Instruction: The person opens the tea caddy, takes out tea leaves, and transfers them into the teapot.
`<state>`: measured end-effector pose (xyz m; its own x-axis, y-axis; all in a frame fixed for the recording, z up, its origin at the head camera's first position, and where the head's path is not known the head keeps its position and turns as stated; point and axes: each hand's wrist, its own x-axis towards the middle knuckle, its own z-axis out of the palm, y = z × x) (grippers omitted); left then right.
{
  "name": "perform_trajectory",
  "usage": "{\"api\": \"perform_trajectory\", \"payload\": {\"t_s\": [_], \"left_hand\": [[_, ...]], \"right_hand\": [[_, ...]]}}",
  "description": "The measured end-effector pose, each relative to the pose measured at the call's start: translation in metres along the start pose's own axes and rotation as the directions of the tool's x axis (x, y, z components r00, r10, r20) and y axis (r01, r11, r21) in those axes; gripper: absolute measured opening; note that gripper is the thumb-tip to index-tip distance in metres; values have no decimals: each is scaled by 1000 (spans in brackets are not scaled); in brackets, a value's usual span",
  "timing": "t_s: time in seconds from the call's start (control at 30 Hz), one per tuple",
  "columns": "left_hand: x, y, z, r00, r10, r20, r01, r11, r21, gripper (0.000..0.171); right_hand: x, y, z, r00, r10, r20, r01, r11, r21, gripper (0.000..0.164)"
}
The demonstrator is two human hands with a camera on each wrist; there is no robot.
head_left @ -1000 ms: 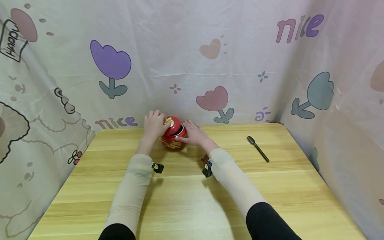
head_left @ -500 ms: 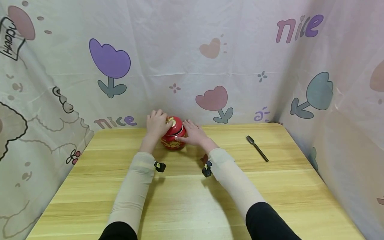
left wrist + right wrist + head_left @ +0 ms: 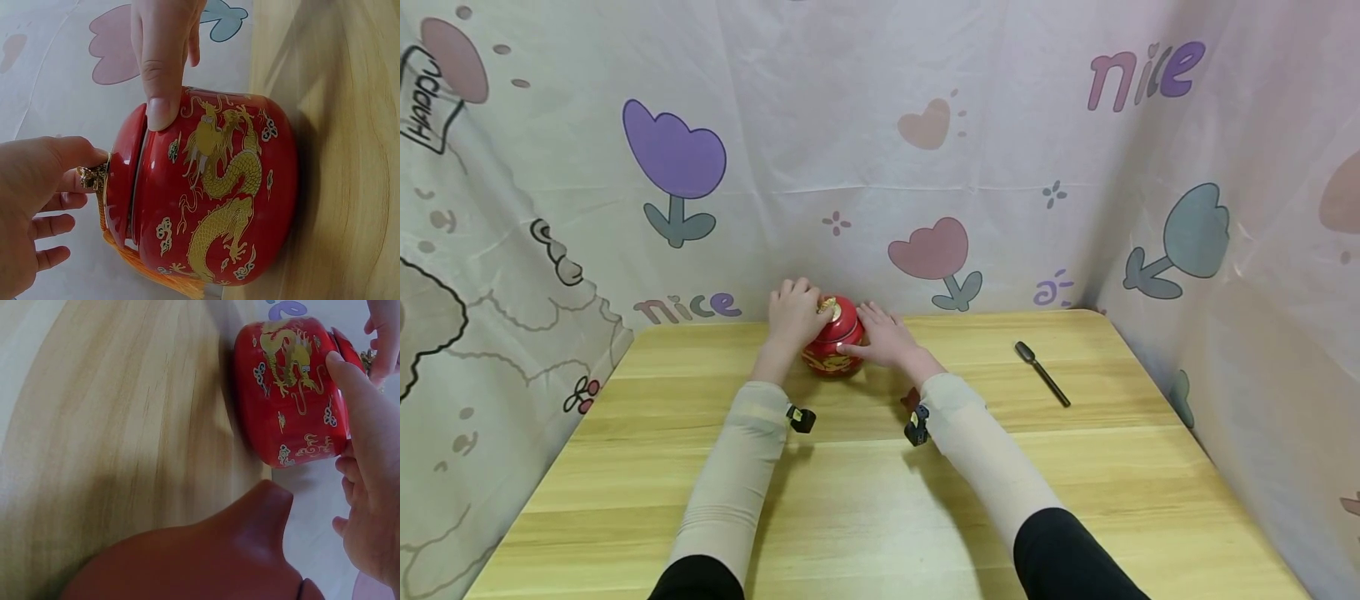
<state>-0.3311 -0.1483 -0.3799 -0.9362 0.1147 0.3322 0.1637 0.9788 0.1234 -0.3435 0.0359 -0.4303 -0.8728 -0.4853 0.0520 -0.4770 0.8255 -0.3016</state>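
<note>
A red jar (image 3: pixel 829 363) with a golden dragon stands upright near the table's back edge. Its red lid (image 3: pixel 125 172) lies over the mouth, with a thin dark gap along the rim in the left wrist view. My left hand (image 3: pixel 792 318) pinches the lid's gold knob (image 3: pixel 92 179) between thumb and fingers. From the knob hangs an orange tassel (image 3: pixel 140 261). Steadying the jar from the right, my right hand (image 3: pixel 887 340) has its thumb pressed on the front just below the rim and its fingers around the far side.
A reddish-brown clay teapot (image 3: pixel 194 559) stands close by my right wrist, its spout toward the jar; in the head view the forearm mostly hides it. Farther right on the table (image 3: pixel 850 508) lies a black long-handled spoon (image 3: pixel 1042 373). A printed curtain (image 3: pixel 820 125) hangs right behind.
My left hand has moved slightly right, bringing the tilted lid down over the jar's mouth. The wide dark opening has narrowed. My right hand has stayed on the jar.
</note>
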Motion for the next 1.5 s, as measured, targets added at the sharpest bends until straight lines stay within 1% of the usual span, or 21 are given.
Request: {"api": "perform_trajectory", "payload": {"t_s": [0.4, 0.7, 0.93, 1.13, 1.3, 1.5], "left_hand": [[-1, 2, 4, 1000, -3, 0, 3, 1000, -6, 32], [-2, 2, 6, 1000, -1, -6, 0, 1000, -21, 31], [-2, 0, 9, 1000, -7, -17, 7, 999, -33, 32], [-2, -1, 8, 1000, -16, -17, 15, 998, -53, 34], [-4, -2, 6, 1000, -12, -12, 11, 997, -70, 36], [-9, -3, 6, 1000, -8, -10, 7, 997, -83, 39]], "right_hand": [[-1, -1, 0, 1000, 16, 5, -16, 1000, 5, 96], [-1, -1, 0, 1000, 8, -5, -8, 1000, 13, 96], [0, -1, 1, 1000, 4, -5, -4, 1000, -6, 96], [-2, -2, -2, 1000, 2, -21, -2, 1000, 25, 95], [-2, -2, -2, 1000, -4, -29, 5, 1000, 29, 94], [-3, -1, -2, 1000, -7, -11, 7, 999, 41, 95]]}}
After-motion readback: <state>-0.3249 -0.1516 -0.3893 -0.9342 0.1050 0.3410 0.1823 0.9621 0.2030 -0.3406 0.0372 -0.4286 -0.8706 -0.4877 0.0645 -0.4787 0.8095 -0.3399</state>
